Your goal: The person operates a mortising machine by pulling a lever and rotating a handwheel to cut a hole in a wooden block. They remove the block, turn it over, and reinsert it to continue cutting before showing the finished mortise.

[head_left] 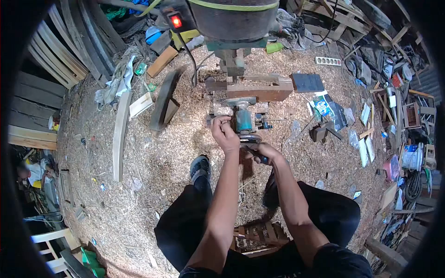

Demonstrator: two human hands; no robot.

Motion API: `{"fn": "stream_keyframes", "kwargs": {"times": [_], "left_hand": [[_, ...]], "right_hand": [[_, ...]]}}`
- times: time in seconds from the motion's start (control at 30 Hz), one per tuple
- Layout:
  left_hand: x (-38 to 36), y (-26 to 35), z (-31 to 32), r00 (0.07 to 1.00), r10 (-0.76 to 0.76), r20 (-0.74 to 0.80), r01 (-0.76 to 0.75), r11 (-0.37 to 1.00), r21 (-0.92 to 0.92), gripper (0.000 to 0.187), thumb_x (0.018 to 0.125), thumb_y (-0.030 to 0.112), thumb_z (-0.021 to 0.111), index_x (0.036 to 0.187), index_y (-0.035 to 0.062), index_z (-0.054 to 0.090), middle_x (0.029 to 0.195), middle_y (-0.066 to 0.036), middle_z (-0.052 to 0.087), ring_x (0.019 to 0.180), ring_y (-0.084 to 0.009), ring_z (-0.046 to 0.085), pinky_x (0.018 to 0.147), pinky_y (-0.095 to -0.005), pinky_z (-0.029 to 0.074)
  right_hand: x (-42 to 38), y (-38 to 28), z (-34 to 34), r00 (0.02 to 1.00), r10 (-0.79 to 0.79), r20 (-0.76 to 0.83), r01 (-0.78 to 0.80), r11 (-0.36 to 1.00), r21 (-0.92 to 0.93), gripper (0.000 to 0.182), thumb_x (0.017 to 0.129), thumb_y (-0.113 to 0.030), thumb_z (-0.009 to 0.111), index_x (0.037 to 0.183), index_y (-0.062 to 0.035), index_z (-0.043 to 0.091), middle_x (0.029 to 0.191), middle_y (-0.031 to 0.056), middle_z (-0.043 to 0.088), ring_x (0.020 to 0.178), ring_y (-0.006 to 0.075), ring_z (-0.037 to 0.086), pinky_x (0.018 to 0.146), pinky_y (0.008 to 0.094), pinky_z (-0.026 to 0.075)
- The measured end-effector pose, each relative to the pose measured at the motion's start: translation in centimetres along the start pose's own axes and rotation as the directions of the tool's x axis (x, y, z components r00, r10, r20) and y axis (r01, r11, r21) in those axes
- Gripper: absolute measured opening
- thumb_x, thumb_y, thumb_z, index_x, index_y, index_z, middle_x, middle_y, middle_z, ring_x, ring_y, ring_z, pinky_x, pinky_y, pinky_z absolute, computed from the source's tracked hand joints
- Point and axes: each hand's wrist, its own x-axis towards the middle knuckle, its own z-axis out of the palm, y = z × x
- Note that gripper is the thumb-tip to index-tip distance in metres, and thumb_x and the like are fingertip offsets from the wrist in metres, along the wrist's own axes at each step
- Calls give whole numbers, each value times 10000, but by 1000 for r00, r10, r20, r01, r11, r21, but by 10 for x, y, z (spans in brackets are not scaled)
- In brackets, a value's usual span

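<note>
A green bench grinder (244,119) stands low in front of me, with a round wheel (250,137) at its near end. My left hand (224,133) is beside the grinder's left side, its fingers curled; I cannot make out what, if anything, is in them. Just below and right of the wheel, my right hand (266,153) is closed around a dark-handled tool (263,159). The tool's far part is hidden by the hands and the wheel, so its kind does not show. Whether it touches the wheel cannot be seen.
Behind the grinder are a wooden block (262,90) and a large machine (234,23) with a lit red switch (175,21). A long wooden strip (121,136) and a dark board (165,102) lie left. At right are a power strip (328,61) and scraps. Wood shavings cover the floor.
</note>
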Motion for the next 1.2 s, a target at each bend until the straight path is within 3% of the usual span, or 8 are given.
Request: {"fn": "stream_keyframes", "kwargs": {"times": [0.1, 0.27, 0.4, 0.57, 0.73, 0.9, 1.07, 1.2], "left_hand": [[4, 2, -3, 993, 24, 119, -32, 997, 65, 188, 847, 62, 426, 748, -12, 568, 792, -112, 583, 779, -233, 539, 748, -338, 428], [3, 0, -5, 948, -167, 270, 170, 985, 13, 298, 884, 142, 435, 677, -22, 573, 594, -179, 565, 552, -342, 554, 578, -448, 426], [0, -10, -2, 964, -137, 228, 108, 985, 135, 363, 874, 183, 429, 612, -49, 522, 555, -153, 515, 515, -280, 494, 534, -394, 383], [0, -15, -6, 944, -191, 267, 155, 977, 149, 357, 869, 199, 441, 645, -53, 560, 605, -223, 550, 556, -374, 539, 557, -456, 406], [2, -6, -9, 914, -235, 331, 215, 972, 96, 392, 882, 207, 461, 601, -49, 557, 510, -178, 534, 453, -300, 539, 506, -420, 412], [0, -9, -9, 938, -169, 304, 187, 982, -30, 386, 889, 184, 511, 579, -46, 524, 467, -99, 484, 432, -192, 487, 462, -358, 364], [-7, -22, -1, 947, -208, 245, 226, 973, -48, 386, 878, 195, 512, 587, -59, 518, 475, -129, 474, 435, -175, 454, 467, -376, 358], [-14, -4, 2, 967, -128, 222, 95, 984, 152, 392, 881, 136, 493, 524, -25, 501, 468, -60, 503, 437, -147, 484, 461, -336, 378]], "right_hand": [[12, 9, 1, 995, 31, 90, -60, 936, 346, 160, 946, -85, 468, 1069, -31, 556, 732, 82, 594, 397, 61, 399, 362, 200, 353], [15, 12, -1, 995, 95, -34, -82, 956, 281, 127, 953, -86, 485, 1030, -11, 552, 676, 82, 568, 406, 51, 393, 341, 189, 327], [19, 13, -2, 992, 97, -79, -77, 970, 230, 92, 929, -106, 526, 926, -30, 578, 664, 105, 597, 396, 91, 433, 356, 225, 357], [16, 10, 3, 977, -72, -199, 29, 977, -211, 216, 940, -180, 541, 945, 19, 624, 722, 123, 653, 476, 141, 541, 411, 285, 433], [2, 14, 29, 846, -430, -314, -112, 433, -894, 446, 898, -412, 554, 969, 11, 675, 887, 233, 679, 806, 361, 648, 720, 453, 514], [-5, 7, 13, 908, -395, -141, -128, 61, -990, 525, 874, -506, 569, 888, 3, 695, 927, 257, 675, 882, 406, 662, 790, 486, 527], [7, 18, 5, 871, -464, -161, -141, 78, -987, 209, 812, -131, 563, 912, -3, 693, 931, 237, 678, 878, 375, 672, 784, 459, 546], [29, 45, -24, 811, -576, -102, 15, 195, -981, 234, 809, -205, 614, 948, -32, 687, 976, 209, 683, 910, 371, 666, 809, 450, 537]]}}
